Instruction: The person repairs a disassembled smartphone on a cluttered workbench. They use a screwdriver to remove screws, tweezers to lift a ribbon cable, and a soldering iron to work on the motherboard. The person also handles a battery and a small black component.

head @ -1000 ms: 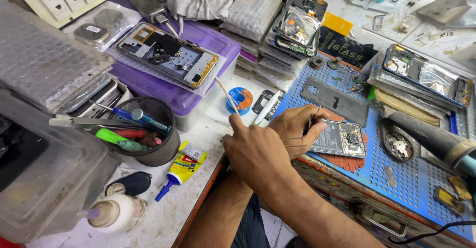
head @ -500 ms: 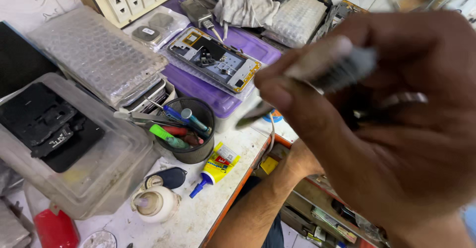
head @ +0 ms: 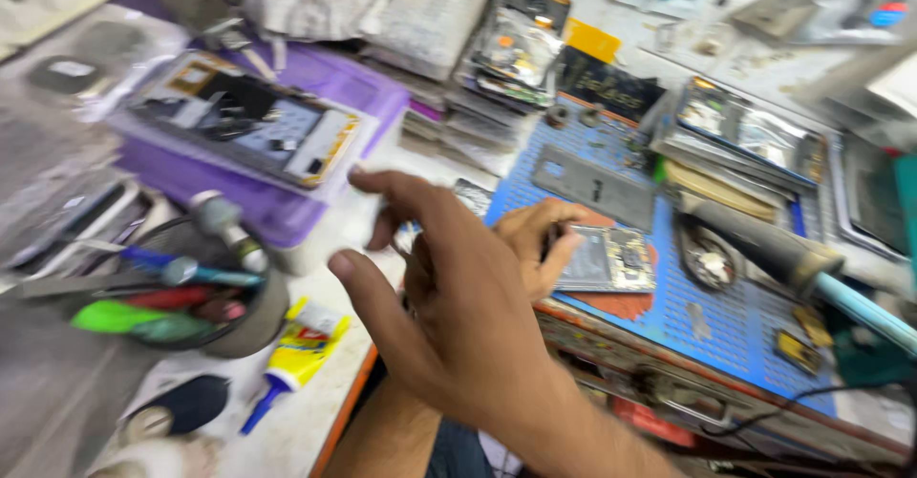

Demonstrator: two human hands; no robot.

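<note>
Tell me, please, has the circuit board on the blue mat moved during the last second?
No: the circuit board still lies on the blue mat, just left of the small round dish.

I see a blue mat [head: 735, 330] dotted with a grid of small holes. Left of it lies a purple box [head: 315, 86]. Below that box lies a yellow glue tube [head: 298, 356] with a blue nozzle, beside a green marker [head: 129, 318].
</note>
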